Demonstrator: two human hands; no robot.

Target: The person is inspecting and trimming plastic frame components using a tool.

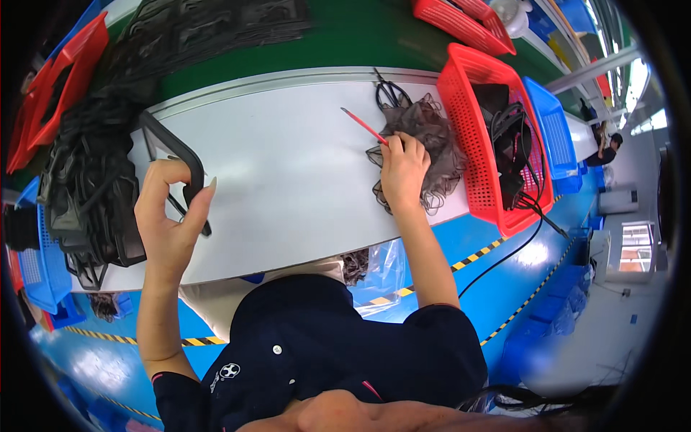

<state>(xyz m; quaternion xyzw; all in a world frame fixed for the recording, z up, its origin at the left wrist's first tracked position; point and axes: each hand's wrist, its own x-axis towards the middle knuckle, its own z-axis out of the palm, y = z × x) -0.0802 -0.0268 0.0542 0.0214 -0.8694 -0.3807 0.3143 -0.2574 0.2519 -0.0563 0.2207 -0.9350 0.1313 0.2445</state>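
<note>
At the left of the white table (288,165), my left hand (169,209) is closed round a black angular frame (183,150), thumb and fingers curled about one side of it. The frame is raised and tilted, and part of it is hidden by the hand. My right hand (404,169) grips a thin red pen-like tool (363,126), whose tip points up and left. Its fingers also rest on a heap of dark, thin wavy loops (439,155), and the fingertips are partly hidden there. Black-handled scissors (391,93) lie just beyond the heap.
A tall stack of black frames (97,187) stands at the left. To the right is a red basket (461,129) with black cabled parts, and a blue basket (553,137) beside it. More black frames (209,29) lie on the green surface (353,43) beyond a raised metal edge.
</note>
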